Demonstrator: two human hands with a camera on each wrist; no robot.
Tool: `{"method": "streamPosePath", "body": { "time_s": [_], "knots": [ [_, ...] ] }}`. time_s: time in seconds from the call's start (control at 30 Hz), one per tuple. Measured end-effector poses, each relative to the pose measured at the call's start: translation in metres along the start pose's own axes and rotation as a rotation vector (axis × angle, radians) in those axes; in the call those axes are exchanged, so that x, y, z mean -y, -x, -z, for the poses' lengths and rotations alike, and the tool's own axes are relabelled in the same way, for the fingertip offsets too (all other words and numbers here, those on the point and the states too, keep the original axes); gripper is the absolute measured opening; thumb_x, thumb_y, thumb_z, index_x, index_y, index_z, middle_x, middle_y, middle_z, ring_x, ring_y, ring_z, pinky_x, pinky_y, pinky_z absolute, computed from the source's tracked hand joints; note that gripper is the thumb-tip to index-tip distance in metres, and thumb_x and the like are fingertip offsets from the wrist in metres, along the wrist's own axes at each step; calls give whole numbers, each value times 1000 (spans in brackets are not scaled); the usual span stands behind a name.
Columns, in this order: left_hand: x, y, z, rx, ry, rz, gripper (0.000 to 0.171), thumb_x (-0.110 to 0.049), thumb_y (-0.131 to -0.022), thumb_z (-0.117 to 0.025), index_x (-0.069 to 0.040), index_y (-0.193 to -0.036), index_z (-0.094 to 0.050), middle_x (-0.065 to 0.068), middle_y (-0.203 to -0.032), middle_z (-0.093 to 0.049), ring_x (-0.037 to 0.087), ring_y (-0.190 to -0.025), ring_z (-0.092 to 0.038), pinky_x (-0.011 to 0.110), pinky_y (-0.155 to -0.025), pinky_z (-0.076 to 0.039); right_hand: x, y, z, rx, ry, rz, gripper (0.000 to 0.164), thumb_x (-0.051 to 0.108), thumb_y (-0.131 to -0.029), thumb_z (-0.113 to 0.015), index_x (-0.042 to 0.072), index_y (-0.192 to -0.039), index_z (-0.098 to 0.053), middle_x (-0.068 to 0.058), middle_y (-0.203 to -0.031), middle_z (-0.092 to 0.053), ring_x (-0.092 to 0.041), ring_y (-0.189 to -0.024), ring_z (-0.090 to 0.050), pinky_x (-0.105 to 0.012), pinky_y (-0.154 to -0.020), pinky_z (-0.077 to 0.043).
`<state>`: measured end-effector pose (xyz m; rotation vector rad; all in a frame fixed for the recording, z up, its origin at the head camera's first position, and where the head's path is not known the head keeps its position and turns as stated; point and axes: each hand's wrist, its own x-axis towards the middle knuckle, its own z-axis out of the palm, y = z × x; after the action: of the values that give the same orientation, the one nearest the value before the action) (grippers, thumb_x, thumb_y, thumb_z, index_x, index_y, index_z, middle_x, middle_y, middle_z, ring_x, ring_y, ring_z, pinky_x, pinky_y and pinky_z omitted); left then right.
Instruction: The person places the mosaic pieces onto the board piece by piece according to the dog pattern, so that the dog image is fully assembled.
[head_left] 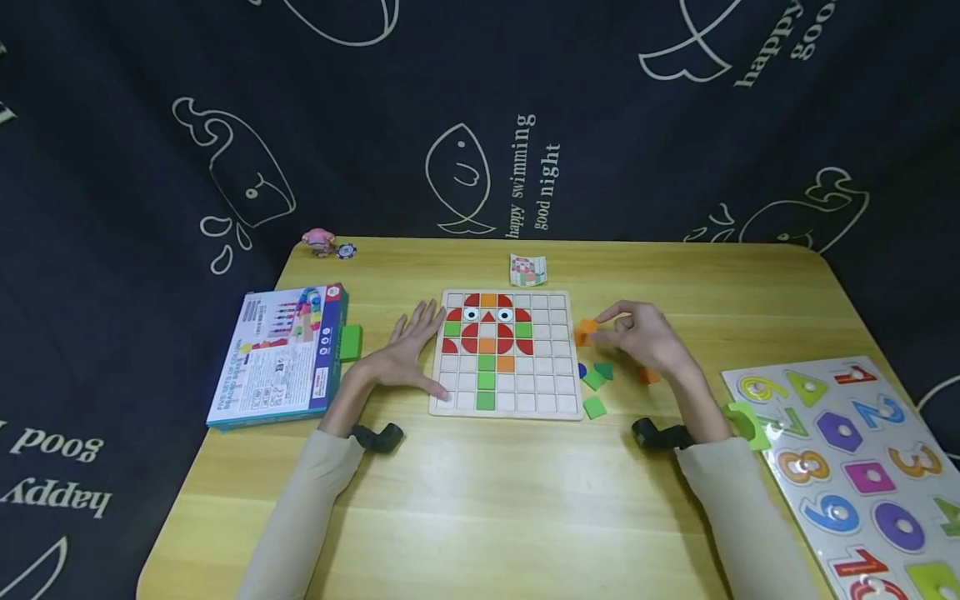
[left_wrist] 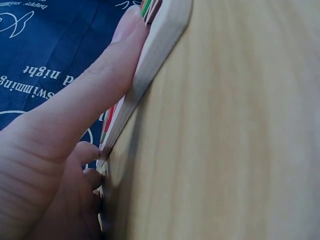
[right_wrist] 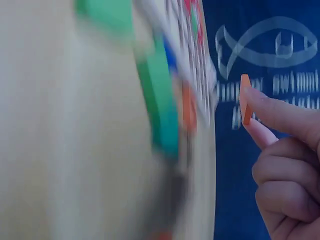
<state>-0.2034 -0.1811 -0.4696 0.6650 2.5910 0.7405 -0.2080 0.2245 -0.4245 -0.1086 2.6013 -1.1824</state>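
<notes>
A wooden grid board (head_left: 543,383) lies mid-table, its upper left part filled with red, green, orange and eye tiles. My left hand (head_left: 405,350) is spread along the board's left side, the thumb (left_wrist: 107,70) resting over its rim. Between thumb and index finger my right hand (head_left: 645,333) pinches an orange tile (right_wrist: 245,100), raised above the table just right of the board. Below it lies another orange piece (head_left: 582,339). Nearby are green tiles (head_left: 594,407), a teal-green triangle (head_left: 603,371), a blue piece (head_left: 582,370) and an orange piece (head_left: 648,376).
A small picture card (head_left: 528,270) lies behind the board. At left are a boxed toy set (head_left: 281,354) and a green block (head_left: 350,342). A number-and-shape puzzle board (head_left: 817,433) covers the right edge, a green piece (head_left: 747,425) at its side. Small figurines (head_left: 319,242) stand at back left.
</notes>
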Motion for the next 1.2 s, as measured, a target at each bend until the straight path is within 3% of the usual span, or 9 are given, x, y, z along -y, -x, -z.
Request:
{"method": "streamPosePath", "body": {
  "time_s": [0.23,0.43,0.63,0.87,1.2],
  "knots": [
    [0,3,-1,-3,7,-11,140,-61,-59,-84,-16,-156,6,10,-162,20,30,-149,22,55,-120,13,37,17,-56,175,32,55,26,19,-82,-77,9,-102,-63,3,-57,-41,-13,-51,-35,-23,-47,-31],
    [0,3,0,-5,3,-21,138,-60,-60,-84,-15,-156,5,11,-162,20,31,-149,21,56,-120,13,49,17,-81,126,126,79,26,19,-83,-76,7,-102,-63,2,-54,-40,-12,-47,-35,-22,-45,-29],
    [0,2,0,-2,1,-27,139,-60,-60,-84,-15,-156,6,11,-162,21,31,-149,22,56,-120,13,53,14,-86,94,169,114,25,17,-84,-75,5,-103,-63,1,-53,-42,-12,-46,-36,-22,-44,-29],
    [1,3,0,0,-4,-22,139,-60,-61,-84,-15,-156,7,11,-162,21,31,-149,22,56,-120,13,52,8,-85,57,159,164,22,15,-77,-81,7,-94,-70,0,-55,-46,-12,-49,-38,-21,-46,-29],
    [2,2,0,4,-6,-24,139,-61,-60,-83,-14,-156,6,12,-162,21,32,-149,22,57,-120,13,44,1,-84,111,-36,50,27,13,-73,-84,16,-99,-77,4,-51,-33,-12,-49,-29,-21,-44,-24]
  ]
}}
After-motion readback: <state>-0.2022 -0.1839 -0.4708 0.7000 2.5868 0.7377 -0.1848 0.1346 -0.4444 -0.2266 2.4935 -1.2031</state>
